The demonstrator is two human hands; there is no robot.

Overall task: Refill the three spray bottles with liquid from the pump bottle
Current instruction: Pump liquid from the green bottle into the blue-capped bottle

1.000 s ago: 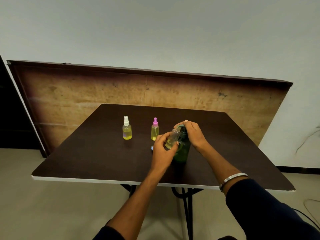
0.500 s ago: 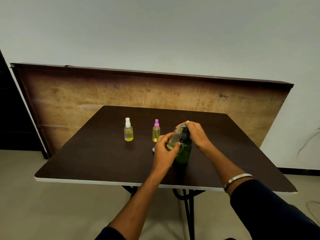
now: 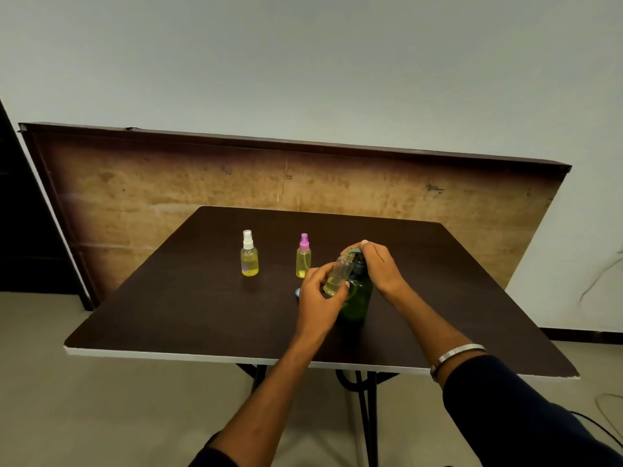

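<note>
A dark green pump bottle stands on the dark table. My right hand lies over its light blue pump head, fingers curled on it. My left hand grips a small uncapped clear spray bottle, tilted with its open neck under the pump nozzle; a little yellow liquid sits in its bottom. Further left stand a white-capped spray bottle and a pink-capped spray bottle, both holding yellow liquid. A small blue cap lies on the table behind my left hand, mostly hidden.
A large wooden board leans against the wall behind the table. The table's white front edge runs below my forearms. A cable hangs on the wall at right.
Both hands and the bottles keep the same arrangement. Only the camera view has shifted slightly.
</note>
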